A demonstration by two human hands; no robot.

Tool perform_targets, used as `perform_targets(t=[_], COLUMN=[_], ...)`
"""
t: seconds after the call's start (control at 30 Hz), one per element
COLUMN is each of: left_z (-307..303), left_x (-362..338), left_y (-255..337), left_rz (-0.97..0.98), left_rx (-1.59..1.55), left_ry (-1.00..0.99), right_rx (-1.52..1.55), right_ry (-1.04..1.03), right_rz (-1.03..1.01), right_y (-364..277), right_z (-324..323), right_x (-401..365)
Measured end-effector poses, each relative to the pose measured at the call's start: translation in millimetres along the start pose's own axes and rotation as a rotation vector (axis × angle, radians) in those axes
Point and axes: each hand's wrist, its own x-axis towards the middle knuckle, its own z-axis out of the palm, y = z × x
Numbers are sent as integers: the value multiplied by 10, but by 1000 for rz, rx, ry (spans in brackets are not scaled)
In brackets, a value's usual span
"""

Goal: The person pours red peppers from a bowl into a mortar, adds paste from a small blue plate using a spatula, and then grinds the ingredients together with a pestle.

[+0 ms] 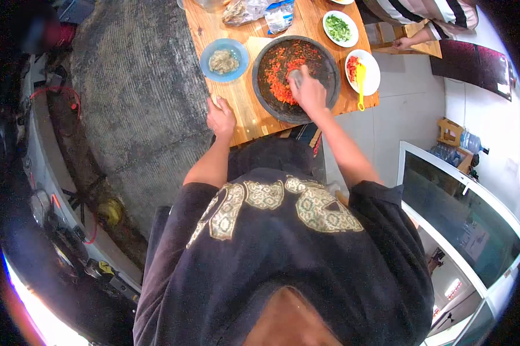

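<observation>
My right hand [310, 95] is wrapped round a grey stone pestle [296, 76], its end down in a wide dark stone mortar [258, 92]. Crushed red-orange paste [278, 86], perhaps chili, is spread over the mortar's inside, thickest on the left. At the near left corner of the wooden table [245, 124], my left hand [221, 118] has its fingers curled over the edge. Just beyond that hand stands a blue bowl [208, 59] with a greyish-beige, moist heap [223, 61] in it; I cannot make out what it is.
Right of the mortar are a white bowl [373, 75] of red pieces with a yellow spoon [360, 86], and a bowl of chopped greens [338, 27]. Plastic bags [280, 16] lie at the back. Another person's hand [403, 43] rests by a wooden stool at the right.
</observation>
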Motion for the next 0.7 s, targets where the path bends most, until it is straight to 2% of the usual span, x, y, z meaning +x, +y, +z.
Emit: perform_targets(t=[0.07, 0.13, 0.17, 0.27, 0.3, 0.43, 0.47, 0.53, 0.57, 0.6, 0.67, 0.7], left_z=[-4, 4, 20, 104, 11, 4, 7, -18, 2, -18, -47, -63], left_x=[-32, -9, 6, 41, 12, -10, 4, 42, 70, 6, 6, -2], left_y=[-22, -39, -60, -123, -38, -35, -4, 5, 12, -15, -19, 3], left_rz=[0, 11, 9, 31, -14, -38, -37, -40, -42, -49, -70, -76], left_rx=[0, -10, -14, -23, -31, 0, -9, -10, -9, 7, 6, 2], left_ry=[-7, -25, -33, 18, -42, -83, -68, -48, -40, -50, -99, -124], right_rx=[60, 296, 469, 213, 45, 161, 240, 415, 195, 62, 2, 75], right_ry=[80, -6, -207, 188, 67, 101, 53, -120, 2, -29, -41, 17], right_rz=[15, 94, 293, 6, -28, 49, 80, 116, 24, 13, -33, -22], right_y=[168, 266, 199, 110, -62, 132, 203, 31, -72, -180, -169, -77], right_z=[8, -195, -349, 149, 95, -23, -51, -53, 130, 167, 137, 114], right_x=[219, 597, 618, 169, -36, 420, 557, 282, 57, -167, -132, 20])
